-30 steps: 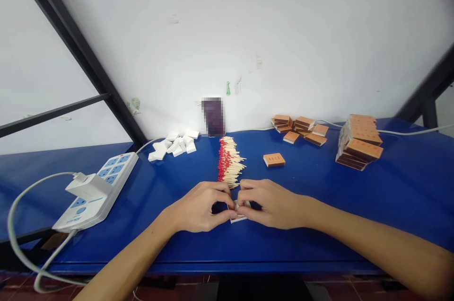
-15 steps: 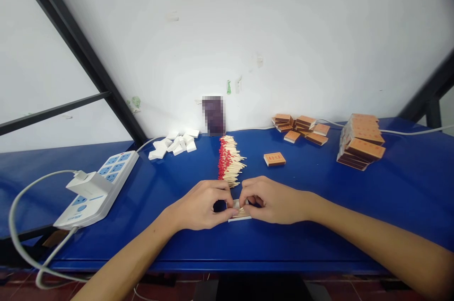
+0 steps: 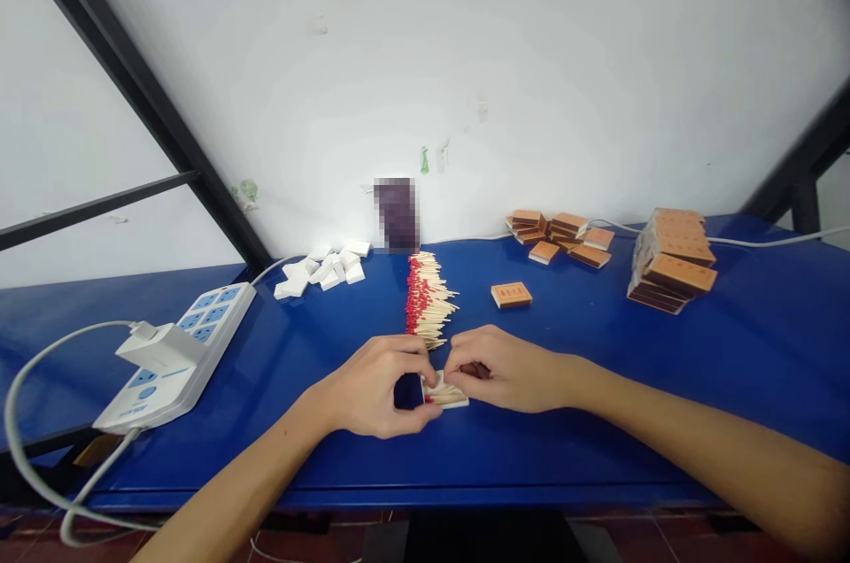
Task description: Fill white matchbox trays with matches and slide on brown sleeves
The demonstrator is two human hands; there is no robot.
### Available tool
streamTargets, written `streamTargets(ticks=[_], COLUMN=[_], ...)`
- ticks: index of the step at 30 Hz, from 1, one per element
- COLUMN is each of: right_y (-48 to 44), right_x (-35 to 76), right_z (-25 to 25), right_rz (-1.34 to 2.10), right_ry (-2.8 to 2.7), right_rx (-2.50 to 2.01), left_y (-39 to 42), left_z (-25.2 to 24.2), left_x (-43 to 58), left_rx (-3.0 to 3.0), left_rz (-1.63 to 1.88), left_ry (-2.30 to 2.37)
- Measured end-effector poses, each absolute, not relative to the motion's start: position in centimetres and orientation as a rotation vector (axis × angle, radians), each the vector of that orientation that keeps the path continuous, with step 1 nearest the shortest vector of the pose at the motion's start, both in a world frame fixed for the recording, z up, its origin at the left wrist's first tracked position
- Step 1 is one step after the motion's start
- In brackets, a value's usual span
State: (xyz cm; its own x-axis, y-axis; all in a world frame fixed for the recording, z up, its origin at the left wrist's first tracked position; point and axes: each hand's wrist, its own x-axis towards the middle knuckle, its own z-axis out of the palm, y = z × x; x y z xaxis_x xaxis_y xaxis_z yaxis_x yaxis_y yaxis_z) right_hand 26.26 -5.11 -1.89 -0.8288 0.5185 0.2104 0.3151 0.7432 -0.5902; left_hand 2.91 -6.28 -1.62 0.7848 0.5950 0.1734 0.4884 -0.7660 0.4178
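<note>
A small white matchbox tray (image 3: 446, 392) with matches in it lies on the blue table (image 3: 598, 368), held between both hands. My left hand (image 3: 372, 384) pinches its left end with thumb and fingers curled. From the right, my right hand (image 3: 505, 368) grips the tray with bent fingers. Just behind the hands lies a pile of red-tipped matches (image 3: 426, 297).
White inner trays (image 3: 322, 268) lie scattered at the back left. A single orange matchbox sleeve (image 3: 511, 294) sits right of the matches, more orange boxes (image 3: 564, 235) behind it, and a stack of them (image 3: 672, 262) at far right. A white power strip (image 3: 176, 350) with cable lies at left.
Both hands stayed on the tray and shifted slightly; the tray with its red match heads shows more clearly between the fingers now.
</note>
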Motion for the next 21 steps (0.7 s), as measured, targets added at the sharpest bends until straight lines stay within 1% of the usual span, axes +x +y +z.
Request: streamTargets(ticks=[6, 9, 14, 21], right_y=[-5.16, -5.37, -5.44, -5.04], right_x=[26.36, 26.26, 26.09, 26.22], right_z=[-1.93, -1.68, -1.69, -1.95], right_rz=[0.603, 0.570, 0.577, 0.722], right_ry=[-2.625, -2.618, -2.605, -2.568], right_rx=[-0.717, -0.797, -0.823, -0.918], left_y=[-6.39, -6.44, -6.37, -6.24], left_z=[-1.67, -1.60, -1.65, -1.82], left_x=[2.91, 2.91, 2.89, 2.79], left_rx=[2.657, 2.656, 2.704, 2.785], left_rz=[0.421, 0.441, 0.511, 0.546], left_ry=[0.860, 0.854, 0.815, 0.764])
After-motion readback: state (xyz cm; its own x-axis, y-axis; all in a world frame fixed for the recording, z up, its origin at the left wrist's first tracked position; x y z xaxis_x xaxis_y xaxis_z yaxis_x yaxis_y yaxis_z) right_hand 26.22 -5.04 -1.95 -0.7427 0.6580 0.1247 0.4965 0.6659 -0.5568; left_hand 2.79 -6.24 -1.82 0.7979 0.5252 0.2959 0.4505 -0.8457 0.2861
